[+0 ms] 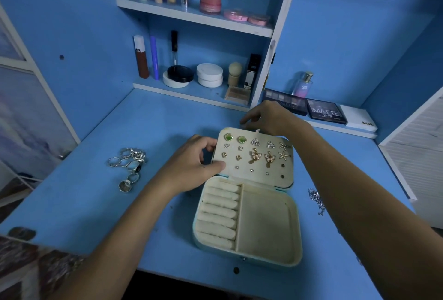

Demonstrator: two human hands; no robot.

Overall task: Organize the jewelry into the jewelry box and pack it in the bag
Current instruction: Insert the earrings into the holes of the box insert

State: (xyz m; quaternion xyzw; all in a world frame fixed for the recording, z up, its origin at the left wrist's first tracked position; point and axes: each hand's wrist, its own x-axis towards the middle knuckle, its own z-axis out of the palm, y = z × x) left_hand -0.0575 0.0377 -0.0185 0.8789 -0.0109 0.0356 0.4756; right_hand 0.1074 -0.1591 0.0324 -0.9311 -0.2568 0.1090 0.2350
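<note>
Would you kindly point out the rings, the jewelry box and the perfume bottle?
rings (128,167): head view, middle of the pile.
jewelry box (266,223): head view, floor of the open compartment.
perfume bottle (302,86): head view, glass body.

Blue vanity nook in dim light

A blue desk (119,119) meets blue walls (347,23); white-edged shelves (191,15) hold cosmetics, and a white louvred panel (422,160) stands at right.

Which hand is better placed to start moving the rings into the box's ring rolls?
Left, probably. The left hand is on the lid's left edge, nearest the rings; the right hand is behind the jewelry box.
</note>
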